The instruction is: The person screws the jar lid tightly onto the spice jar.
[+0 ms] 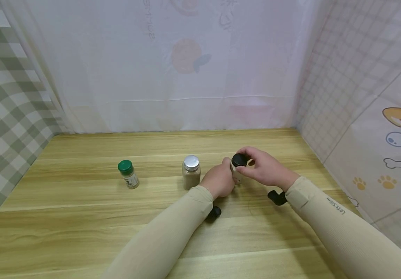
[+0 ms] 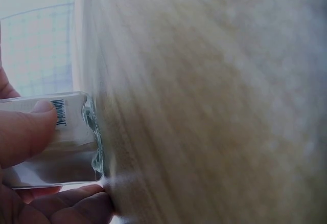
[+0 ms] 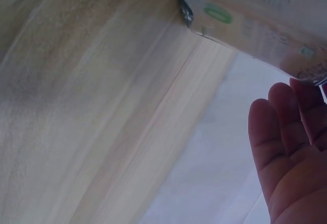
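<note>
In the head view a glass spice jar with a black lid (image 1: 239, 159) stands on the table, right of the middle. My left hand (image 1: 219, 179) grips its body from the left. Around the lid are the thumb and fingers of my right hand (image 1: 264, 166). Up close in the left wrist view, the clear jar (image 2: 76, 132) shows a barcode, with the left thumb (image 2: 25, 132) pressed along its side. Printed text and a green oval mark the jar (image 3: 245, 24) in the right wrist view, where several fingers of the right hand (image 3: 301, 157) extend below it.
Left of my left hand stands a jar with a silver lid (image 1: 191, 174) and brownish contents. Farther left is a small green-capped shaker (image 1: 128, 174). The wooden table (image 1: 82, 224) meets a pale curtain (image 1: 123, 77) behind and a patterned sheet (image 1: 368, 116) at right.
</note>
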A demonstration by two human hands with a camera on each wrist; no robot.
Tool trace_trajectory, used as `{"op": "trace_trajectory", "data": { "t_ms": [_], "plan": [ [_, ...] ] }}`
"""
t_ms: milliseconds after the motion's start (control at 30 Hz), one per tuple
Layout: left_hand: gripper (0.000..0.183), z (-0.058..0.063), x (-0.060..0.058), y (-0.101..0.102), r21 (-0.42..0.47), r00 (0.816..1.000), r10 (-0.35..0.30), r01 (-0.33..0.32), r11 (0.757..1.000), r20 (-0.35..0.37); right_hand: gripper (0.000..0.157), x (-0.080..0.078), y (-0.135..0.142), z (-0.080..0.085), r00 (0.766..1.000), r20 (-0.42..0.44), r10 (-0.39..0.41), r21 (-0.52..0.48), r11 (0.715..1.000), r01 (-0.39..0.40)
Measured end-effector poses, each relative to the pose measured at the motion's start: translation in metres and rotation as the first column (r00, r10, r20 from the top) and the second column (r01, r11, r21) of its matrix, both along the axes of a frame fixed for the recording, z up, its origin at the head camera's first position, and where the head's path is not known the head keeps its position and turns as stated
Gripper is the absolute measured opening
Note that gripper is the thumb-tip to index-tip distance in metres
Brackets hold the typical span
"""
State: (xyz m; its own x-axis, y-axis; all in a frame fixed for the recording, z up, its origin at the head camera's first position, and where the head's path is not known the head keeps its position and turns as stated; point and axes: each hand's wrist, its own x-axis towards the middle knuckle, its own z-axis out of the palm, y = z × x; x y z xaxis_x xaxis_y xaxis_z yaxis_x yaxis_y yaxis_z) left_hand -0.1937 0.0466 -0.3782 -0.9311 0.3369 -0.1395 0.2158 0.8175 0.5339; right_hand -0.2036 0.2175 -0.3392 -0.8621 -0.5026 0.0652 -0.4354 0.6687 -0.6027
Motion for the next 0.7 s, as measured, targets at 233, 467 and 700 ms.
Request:
{"op": "trace_trajectory", "data": {
  "t_ms": [233, 467, 700],
  "plan": [
    [0.040, 0.0002, -0.0001, 0.0008, -0.008, 1.000, 0.007, -0.007, 1.000, 0.011, 0.045, 0.0011, 0.0003, 0.0021, 1.000, -0.014, 0.025, -0.006, 1.000, -0.026],
    [0.038, 0.0011, 0.0009, 0.0003, -0.005, 1.000, 0.002, -0.002, 1.000, 0.012, 0.036, 0.0020, -0.0004, 0.0015, 1.000, -0.002, 0.009, -0.002, 1.000, -0.009],
    [0.040, 0.0012, 0.0013, 0.0003, -0.007, 1.000, -0.001, 0.001, 1.000, 0.013, 0.048, 0.0011, 0.0008, 0.0013, 1.000, 0.000, 0.005, -0.003, 1.000, -0.005]
  ]
}}
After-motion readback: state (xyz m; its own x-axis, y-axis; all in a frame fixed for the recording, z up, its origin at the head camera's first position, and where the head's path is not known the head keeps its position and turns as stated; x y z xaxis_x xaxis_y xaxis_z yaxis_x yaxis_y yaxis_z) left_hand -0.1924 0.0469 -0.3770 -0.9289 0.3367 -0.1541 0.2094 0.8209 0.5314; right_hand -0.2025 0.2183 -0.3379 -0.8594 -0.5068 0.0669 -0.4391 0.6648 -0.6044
